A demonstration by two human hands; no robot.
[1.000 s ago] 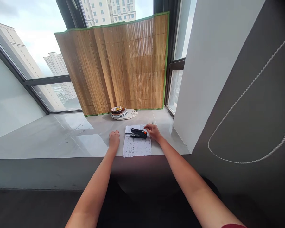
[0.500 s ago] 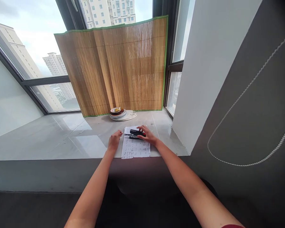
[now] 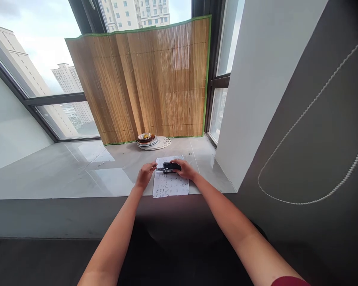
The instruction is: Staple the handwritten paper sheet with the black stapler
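Observation:
A black stapler [image 3: 168,166] is over a sheet of paper with handwriting [image 3: 170,185], its top arm swung up from a silver strip and the dark base below. My right hand [image 3: 183,168] grips it at its right end, fingers wrapped around the back. At the left end, my left hand [image 3: 146,173] has its thumb and fingertips pinched together close to the silver strip's tip. Whether those fingertips touch the strip or hold something small, I cannot tell.
Behind the paper, a stack of plates [image 3: 150,143] stands on the tiled sill [image 3: 59,174]. A bamboo mat with green edging [image 3: 152,83] leans against the window. To the right are a white pillar [image 3: 256,79] and a hanging bead chain [image 3: 286,139].
My left hand has moved right, bringing its fingertips to the stapler's left end. My right hand has shifted its grip on the stapler, fingers closing farther round its back.

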